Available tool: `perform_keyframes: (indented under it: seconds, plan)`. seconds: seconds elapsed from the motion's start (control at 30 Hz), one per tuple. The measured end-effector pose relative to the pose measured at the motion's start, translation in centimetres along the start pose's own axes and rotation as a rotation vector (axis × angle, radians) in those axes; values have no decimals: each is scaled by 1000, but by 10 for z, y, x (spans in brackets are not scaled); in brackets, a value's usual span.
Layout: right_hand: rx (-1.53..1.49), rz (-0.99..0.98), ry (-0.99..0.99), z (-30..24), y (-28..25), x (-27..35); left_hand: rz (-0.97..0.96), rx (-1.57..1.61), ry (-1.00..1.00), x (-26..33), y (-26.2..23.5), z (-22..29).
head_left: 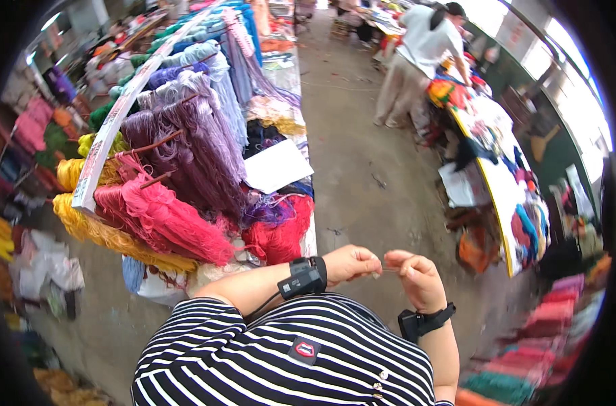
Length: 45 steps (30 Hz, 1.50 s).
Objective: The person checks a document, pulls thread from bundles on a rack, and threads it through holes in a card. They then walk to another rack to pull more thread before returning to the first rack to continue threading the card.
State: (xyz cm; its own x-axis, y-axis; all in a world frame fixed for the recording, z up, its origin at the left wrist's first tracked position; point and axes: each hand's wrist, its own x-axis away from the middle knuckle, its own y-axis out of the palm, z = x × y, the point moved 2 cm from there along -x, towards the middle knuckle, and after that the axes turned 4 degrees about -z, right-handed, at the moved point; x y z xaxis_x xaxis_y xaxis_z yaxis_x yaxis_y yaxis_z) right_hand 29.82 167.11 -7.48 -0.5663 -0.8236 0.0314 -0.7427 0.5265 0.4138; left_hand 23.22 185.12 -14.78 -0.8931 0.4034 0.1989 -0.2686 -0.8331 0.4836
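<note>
My left hand (352,262) is closed in a pinch in front of my striped shirt. From its fingertips a thin pale thread (392,272) runs across a short gap to my right hand (421,276). The right hand's thumb and fingers are pinched together at the other end of it. A small pale bit shows at the left fingertips, too small to make out. To the left of my hands, red yarn (281,233) lies at the table's edge, and pink-red skeins (166,210) hang from a rack.
A long white rail (122,111) with rods carries purple skeins (193,135) and yellow skeins (119,233). A white sheet (279,166) lies on yarn. At the right, a person (423,61) bends over a yarn-covered table with a yellow edge (501,223). More coloured skeins (538,338) stand lower right.
</note>
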Motion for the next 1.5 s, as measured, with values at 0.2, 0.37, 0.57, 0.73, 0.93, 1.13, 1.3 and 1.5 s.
perform_keyframes:
  seconds: [0.2,0.37,0.57,0.73,0.93,1.13,1.3,1.5]
  plan:
    - [-340,-234,35,-57,-96,-101,279,47,19,-80,-45,49]
    - [-138,59,-32,-125,-226,-212,698,277,200,-111,-147,94]
    - [286,923,-592,-278,-388,-340,1030,558,483,-146,-295,152]
    - [559,849,-607,-317,-426,-501,1093,596,669,-178,-353,241]
    - [578,394,-336,-230,-436,-767,1109,671,855,-218,-411,289]
    - [654,-250,-46,-140,-276,-924,1363,793,1129,-235,-442,285]
    - [777,-676,50,-92,-175,-1001,1490,883,1146,-274,-452,278]
    - [814,-975,88,-16,-84,-1065,1556,928,1337,-258,-498,277]
